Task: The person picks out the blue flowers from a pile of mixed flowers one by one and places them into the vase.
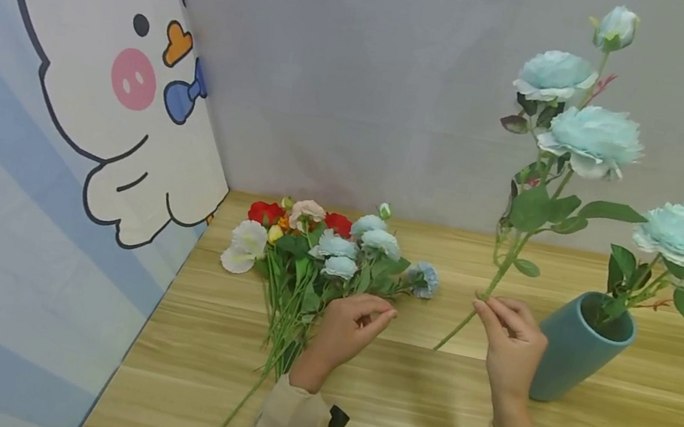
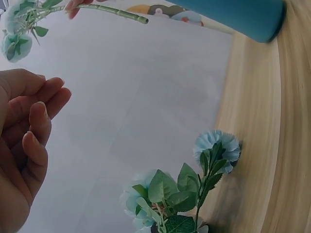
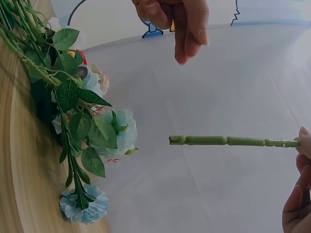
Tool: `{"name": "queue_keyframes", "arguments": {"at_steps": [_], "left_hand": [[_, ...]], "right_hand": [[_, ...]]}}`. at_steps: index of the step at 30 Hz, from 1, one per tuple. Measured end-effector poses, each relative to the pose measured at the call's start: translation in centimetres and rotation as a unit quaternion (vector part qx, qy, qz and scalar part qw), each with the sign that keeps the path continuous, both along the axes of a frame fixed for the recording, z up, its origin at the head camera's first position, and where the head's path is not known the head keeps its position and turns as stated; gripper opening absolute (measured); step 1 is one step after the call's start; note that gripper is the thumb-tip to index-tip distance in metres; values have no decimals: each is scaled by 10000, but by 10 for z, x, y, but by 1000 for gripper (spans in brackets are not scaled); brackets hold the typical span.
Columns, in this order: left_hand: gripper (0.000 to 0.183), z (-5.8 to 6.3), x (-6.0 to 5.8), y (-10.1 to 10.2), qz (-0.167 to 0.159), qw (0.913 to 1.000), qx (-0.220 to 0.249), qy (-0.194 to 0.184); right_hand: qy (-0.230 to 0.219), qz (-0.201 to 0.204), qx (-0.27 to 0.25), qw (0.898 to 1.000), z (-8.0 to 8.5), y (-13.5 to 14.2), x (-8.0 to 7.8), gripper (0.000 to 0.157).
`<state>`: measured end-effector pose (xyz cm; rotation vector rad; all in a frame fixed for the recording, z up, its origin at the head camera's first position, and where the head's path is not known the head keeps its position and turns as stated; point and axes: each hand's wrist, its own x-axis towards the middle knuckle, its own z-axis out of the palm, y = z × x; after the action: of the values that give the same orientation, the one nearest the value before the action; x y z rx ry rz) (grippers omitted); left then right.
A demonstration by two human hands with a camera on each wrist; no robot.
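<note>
My right hand (image 1: 517, 343) pinches a light-blue artificial flower spray (image 1: 592, 139) low on its green stem, between thumb and fingers. The spray stands nearly upright above the table, blooms at the top, and its bare stem end (image 3: 218, 141) juts out past the fingers in the right wrist view. My left hand (image 1: 348, 333) hovers by the pile of artificial flowers (image 1: 336, 247), fingers loosely bent, holding nothing. In the left wrist view this hand (image 2: 29, 116) shows no object between thumb and fingers. A blue vase (image 1: 581, 355) beside my right hand holds another light-blue spray (image 1: 681, 235).
The flower pile mixes red, white, pink and blue blooms, its stems pointing toward me on the wooden table (image 1: 390, 405). A blue carnation-like flower (image 1: 422, 280) sticks out at its right. Behind rises a grey backdrop (image 1: 365, 80), and a cartoon-printed panel (image 1: 63, 195) borders the left.
</note>
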<state>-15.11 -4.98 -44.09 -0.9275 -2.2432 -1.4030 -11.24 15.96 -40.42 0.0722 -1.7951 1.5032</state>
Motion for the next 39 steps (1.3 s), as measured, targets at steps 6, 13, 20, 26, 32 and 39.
{"name": "queue_keyframes", "arguments": {"at_steps": [6,13,20,26,32,39], "left_hand": [[16,0,1,-1,-29,10000,-26,-10],[17,-4,1,-3,9,9999,-59,-95],[16,-7,1,-4,3,9998,-111,-167],[17,-6,2,-4,-3,9998,-137,-152],[17,-5,2,-2,-39,9997,-72,-216],[17,-7,2,-1,-50,9997,-48,-223]], "right_hand": [[87,-122,76,9999,1,5,-1,12],[224,-323,201,9990,8,10,1,11],[693,-277,-160,9971,7,17,2,12],[822,-198,-305,9960,10,18,3,14],[689,-539,-62,9961,11,23,4,13],[317,-1043,381,9933,13,23,8,10]]}}
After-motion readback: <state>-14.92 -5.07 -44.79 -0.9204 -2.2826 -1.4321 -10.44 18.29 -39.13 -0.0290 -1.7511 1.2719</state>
